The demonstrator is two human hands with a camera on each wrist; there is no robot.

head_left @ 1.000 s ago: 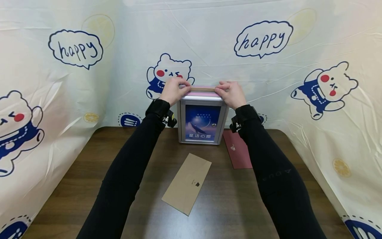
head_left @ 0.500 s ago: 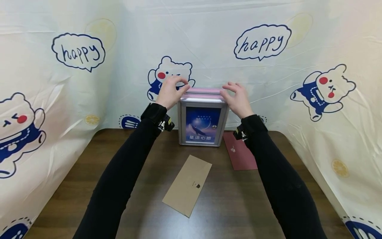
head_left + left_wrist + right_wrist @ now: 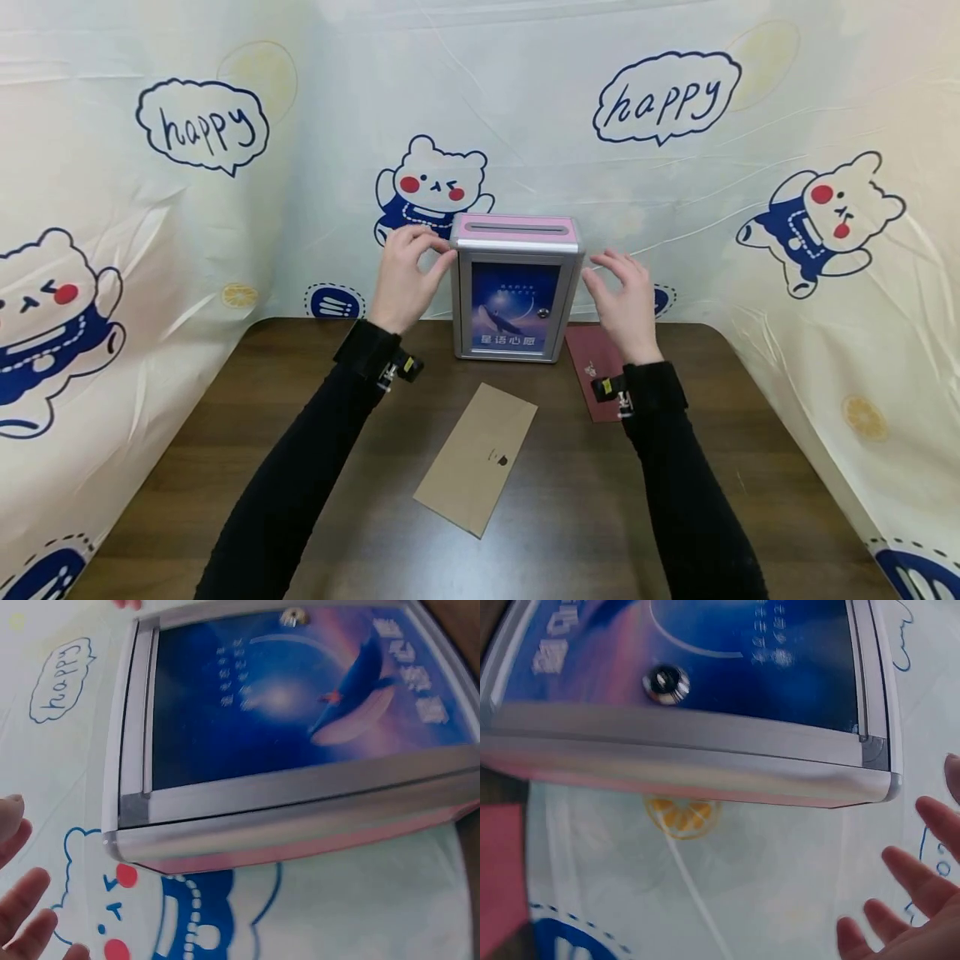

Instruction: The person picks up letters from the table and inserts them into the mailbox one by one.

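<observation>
A silver-framed suggestion box point(image 3: 516, 234) stands upright at the back of the table, with a pink top and a narrow slot point(image 3: 517, 227) in it. Its front door point(image 3: 300, 697) carries a whale picture and a round lock point(image 3: 666, 684). At the box's upper left corner is my left hand point(image 3: 408, 279), fingers loosely bent and holding nothing. My right hand point(image 3: 626, 304) hovers just off the right side, empty, its fingers spread in the right wrist view. A brown envelope point(image 3: 475, 460) lies slanted in front of the box.
To the right of the box a red envelope point(image 3: 596, 367) lies on the wooden table point(image 3: 375, 517), partly behind the right wrist. A printed cloth point(image 3: 540, 108) with bears and speech bubbles rises behind and around the table.
A brown strip pinched by both hands at the slot went out of sight between the two earlier frames. Both hands have let go, moved apart and come down beside the box.
</observation>
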